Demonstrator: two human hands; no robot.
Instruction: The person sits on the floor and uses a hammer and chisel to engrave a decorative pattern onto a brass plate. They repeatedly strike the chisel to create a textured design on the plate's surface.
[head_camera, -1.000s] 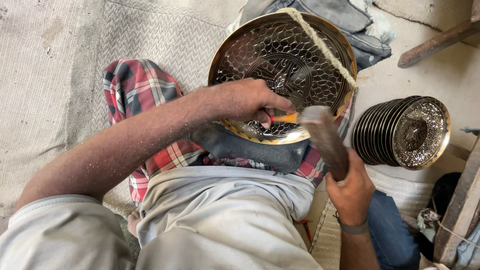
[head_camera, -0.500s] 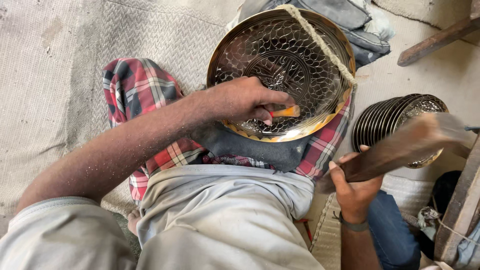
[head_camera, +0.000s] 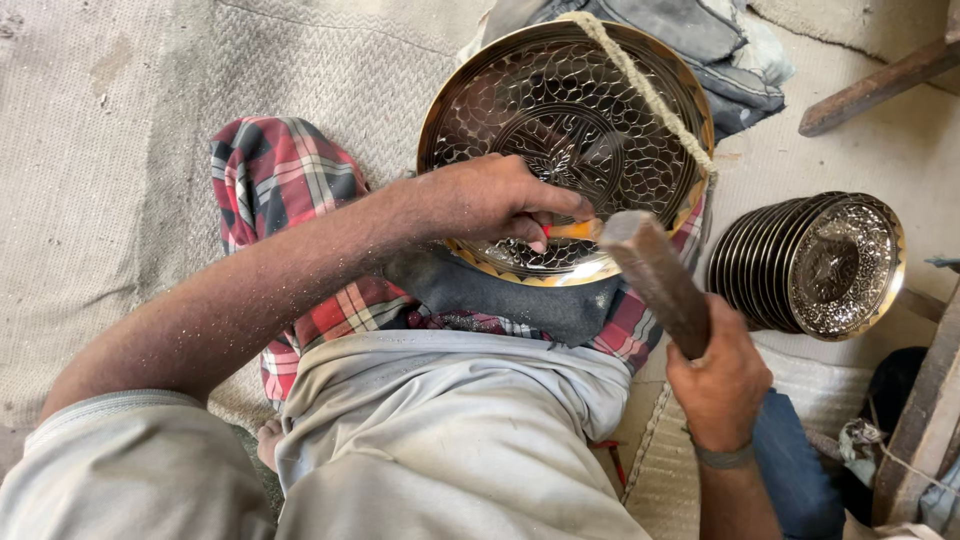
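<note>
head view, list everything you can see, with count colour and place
engraved plate: one, brass, propped on the lap
rope: one, pale, across the plate
chisel: one, orange, tip on the plate rim
wooden mallet: one, brown, head at the chisel
plate stack: one, silvery, right, on edge
checked cloth: one, red, under the plate
woven mat: one, beige, left
left hand: holds the chisel
right hand: grips the mallet handle

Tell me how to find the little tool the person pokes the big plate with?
Start at the big patterned metal plate on the lap. At its lower rim, the left hand pinches a thin orange-tipped punch, far smaller than the wooden mallet touching it.
</note>
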